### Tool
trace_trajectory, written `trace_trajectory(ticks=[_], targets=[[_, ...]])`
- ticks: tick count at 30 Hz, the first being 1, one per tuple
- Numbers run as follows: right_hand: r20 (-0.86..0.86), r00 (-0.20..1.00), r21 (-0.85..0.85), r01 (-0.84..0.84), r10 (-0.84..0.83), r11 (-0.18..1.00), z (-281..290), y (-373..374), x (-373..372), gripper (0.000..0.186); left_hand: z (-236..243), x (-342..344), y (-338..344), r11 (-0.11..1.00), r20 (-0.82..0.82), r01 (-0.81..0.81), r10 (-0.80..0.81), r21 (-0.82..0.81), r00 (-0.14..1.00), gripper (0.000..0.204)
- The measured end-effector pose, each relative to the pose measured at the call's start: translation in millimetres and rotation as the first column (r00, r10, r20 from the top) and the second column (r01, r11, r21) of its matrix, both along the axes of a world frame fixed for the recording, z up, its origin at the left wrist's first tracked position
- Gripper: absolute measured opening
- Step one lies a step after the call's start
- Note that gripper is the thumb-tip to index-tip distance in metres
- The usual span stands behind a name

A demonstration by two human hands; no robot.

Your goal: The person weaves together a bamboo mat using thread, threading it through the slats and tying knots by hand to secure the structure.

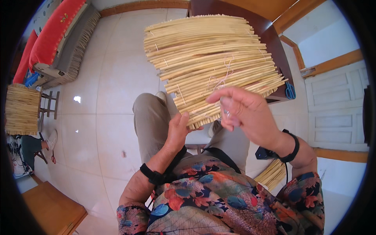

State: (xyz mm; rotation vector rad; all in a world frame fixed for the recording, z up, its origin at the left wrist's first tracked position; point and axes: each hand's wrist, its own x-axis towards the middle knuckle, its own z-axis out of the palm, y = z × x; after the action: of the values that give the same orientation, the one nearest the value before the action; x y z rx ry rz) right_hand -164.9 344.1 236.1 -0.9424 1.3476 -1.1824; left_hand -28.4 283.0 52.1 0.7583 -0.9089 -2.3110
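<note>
pale yellow straw stalks, stitched side by side into a flat woven panel, are held up over the lap, well clear of the white tiled floor. the panel's near edge is gripped by the left hand, thumb on top and fingers closed beneath, apparently so the sheet is kept steady and tilted toward the eyes. the right hand is raised just in front of the panel's near right part, thumb and fingertips pressed together on a thin pale thread that is seen running back to the stalks; whether a needle is held cannot be told. a loose bundle of straw stalks lies near the right knee. blue scissors rest on a dark brown table.
</note>
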Motion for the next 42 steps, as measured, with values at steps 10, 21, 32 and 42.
trace_trajectory(ticks=[10, 21, 32, 42], targets=[[0.025, 0.999, 0.025, -0.035, 0.035, 0.999, 7, -8, 3, 0.027, 17, 5, -19, 0.995, 0.036, 0.098, -0.097, -0.022, 0.995, 0.039], [-0.926, 0.278, -0.244, 0.074, -0.255, 0.967, -21, -7, -129, 0.024, 0, 31, -18, 0.974, -0.117, 0.175, -0.159, 0.144, 0.98, 0.044], [-0.321, 0.94, 0.377, 0.017, 0.113, 0.926, -26, -14, -64, 0.019, 0, 38, -17, 0.988, -0.106, 0.105, -0.093, 0.116, 0.99, 0.031], [-0.796, 0.586, 0.09, -0.132, 0.151, 0.987, -49, 4, -44, 0.018, 9, 19, -15, 0.984, -0.123, 0.164, -0.154, 0.076, 0.98, 0.036]])
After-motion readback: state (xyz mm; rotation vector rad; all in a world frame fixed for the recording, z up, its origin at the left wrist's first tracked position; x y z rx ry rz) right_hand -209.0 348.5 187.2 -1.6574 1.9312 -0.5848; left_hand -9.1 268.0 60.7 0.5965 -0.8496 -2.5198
